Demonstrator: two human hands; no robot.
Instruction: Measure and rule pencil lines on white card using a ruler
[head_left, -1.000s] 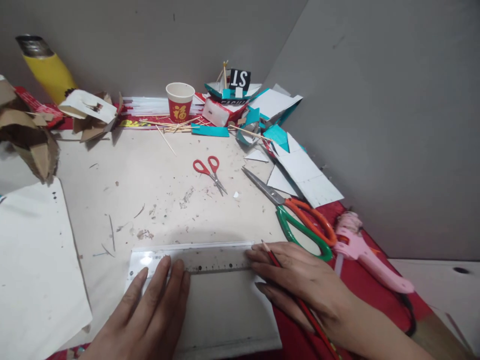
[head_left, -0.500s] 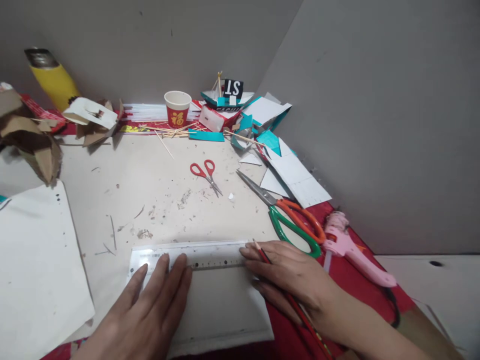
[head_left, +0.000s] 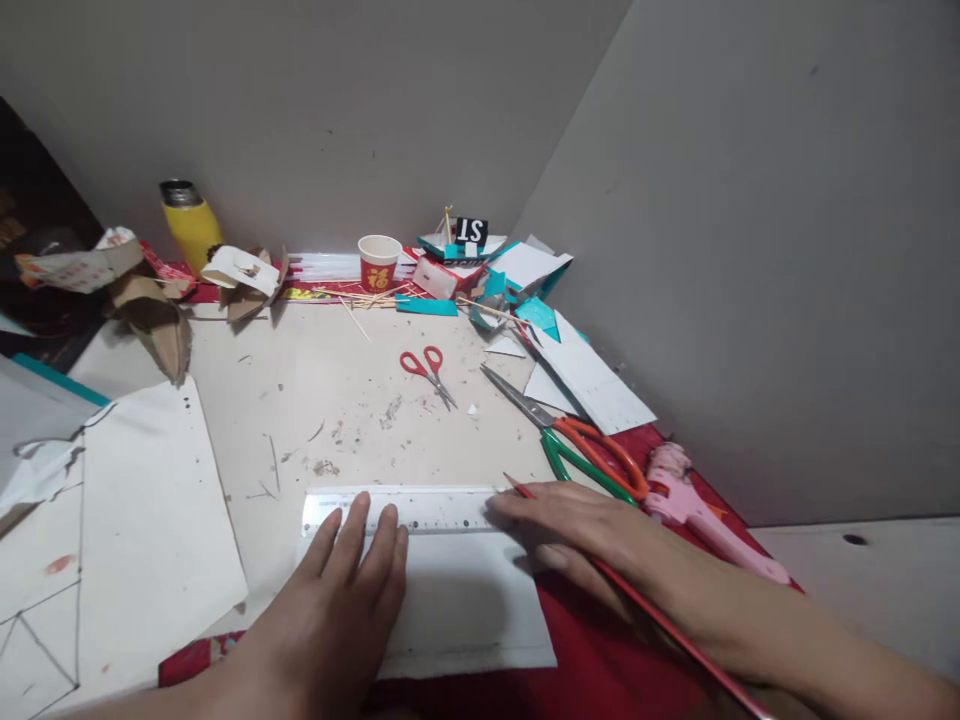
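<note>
My left hand (head_left: 330,590) lies with its fingers spread on a clear ruler (head_left: 442,510), pressing it down along the far edge of a white sheet of card (head_left: 465,610). At the ruler's other end is my right hand (head_left: 592,530), its fingertips on the ruler. A red pencil (head_left: 660,618) is held in that hand, its sharpened tip pointing away past the fingers. Just beyond the right hand lie large scissors (head_left: 551,412) with orange and green handles. Farther off are small red-handled scissors (head_left: 431,370).
A pink glue gun (head_left: 694,515) lies at right. White card (head_left: 172,500) with drawn lines rests at left. Along the back stand a yellow bottle (head_left: 191,230), a paper cup (head_left: 379,265), thin wooden sticks, a small model boat (head_left: 457,245) and card scraps. Grey walls enclose the back and right.
The view has shifted left, showing more of the left-hand card. My right hand has turned, and the pencil now slants lower to the right. My left hand still presses the ruler.
</note>
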